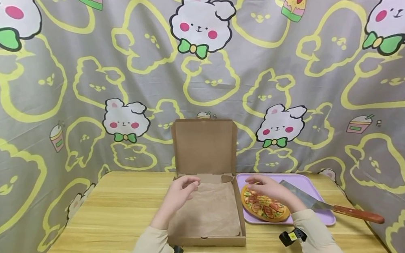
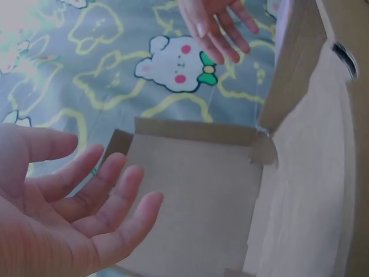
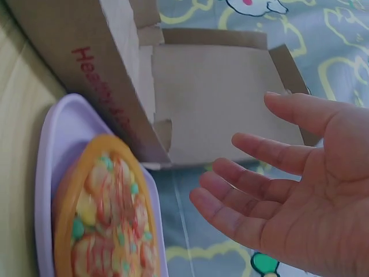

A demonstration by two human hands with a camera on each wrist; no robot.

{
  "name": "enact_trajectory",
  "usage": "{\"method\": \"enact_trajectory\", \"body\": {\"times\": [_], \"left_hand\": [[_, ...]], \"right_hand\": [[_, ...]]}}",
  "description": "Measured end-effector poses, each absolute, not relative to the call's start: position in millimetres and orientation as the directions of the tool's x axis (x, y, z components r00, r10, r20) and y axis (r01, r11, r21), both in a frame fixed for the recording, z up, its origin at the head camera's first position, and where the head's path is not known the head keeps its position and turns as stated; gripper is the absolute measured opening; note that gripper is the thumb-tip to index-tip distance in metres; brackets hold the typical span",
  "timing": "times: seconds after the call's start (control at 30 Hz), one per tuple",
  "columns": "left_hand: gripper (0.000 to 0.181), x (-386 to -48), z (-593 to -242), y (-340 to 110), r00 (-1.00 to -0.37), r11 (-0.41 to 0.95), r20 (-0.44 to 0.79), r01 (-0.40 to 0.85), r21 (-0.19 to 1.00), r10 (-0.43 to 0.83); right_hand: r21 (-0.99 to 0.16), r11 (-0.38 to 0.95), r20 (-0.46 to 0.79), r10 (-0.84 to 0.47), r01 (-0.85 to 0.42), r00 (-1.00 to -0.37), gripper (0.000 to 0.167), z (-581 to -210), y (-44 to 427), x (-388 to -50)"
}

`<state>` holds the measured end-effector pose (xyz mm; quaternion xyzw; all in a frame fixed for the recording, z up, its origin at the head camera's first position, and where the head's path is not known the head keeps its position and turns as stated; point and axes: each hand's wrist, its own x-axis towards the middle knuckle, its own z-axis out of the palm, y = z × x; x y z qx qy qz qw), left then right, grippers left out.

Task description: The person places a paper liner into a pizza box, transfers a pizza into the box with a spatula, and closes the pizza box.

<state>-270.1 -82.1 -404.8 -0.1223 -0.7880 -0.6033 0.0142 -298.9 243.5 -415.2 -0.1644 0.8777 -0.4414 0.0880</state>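
My left hand [image 1: 183, 190] hovers over the left side of an uncovered cardboard pizza box [image 1: 224, 241], fingers loosely bent and holding nothing. The box's lid [image 1: 204, 146] stands up at the back, and brown paper [image 1: 214, 207] lines its bottom. Above the pizza [image 1: 265, 210] hangs my right hand [image 1: 268, 187], its fingers relaxed and apart; the right wrist view shows nothing in that palm [image 3: 323, 202]. The pizza lies on a lilac tray [image 1: 311, 189] to the right of the box, partly hidden by the right hand in the head view.
A turner with a broad metal blade and wooden handle [image 1: 357, 213] lies across the tray, its handle sticking out past the right edge. Everything stands on a wood-grain table [image 1: 122, 207]. A patterned grey curtain [image 1: 162, 85] hangs behind and at both sides.
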Motion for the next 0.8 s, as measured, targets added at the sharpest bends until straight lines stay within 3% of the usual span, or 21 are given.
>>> {"method": "enact_trajectory", "body": {"times": [0.8], "left_hand": [[0.031, -268.7, -410.9, -22.2, -0.95, 0.109, 0.171, 0.205, 0.973, 0.259]], "right_hand": [[-0.845, 0.527, -0.043, -0.229, -0.087, -0.972, 0.051, -422.3, 313.8, -261.8]]}}
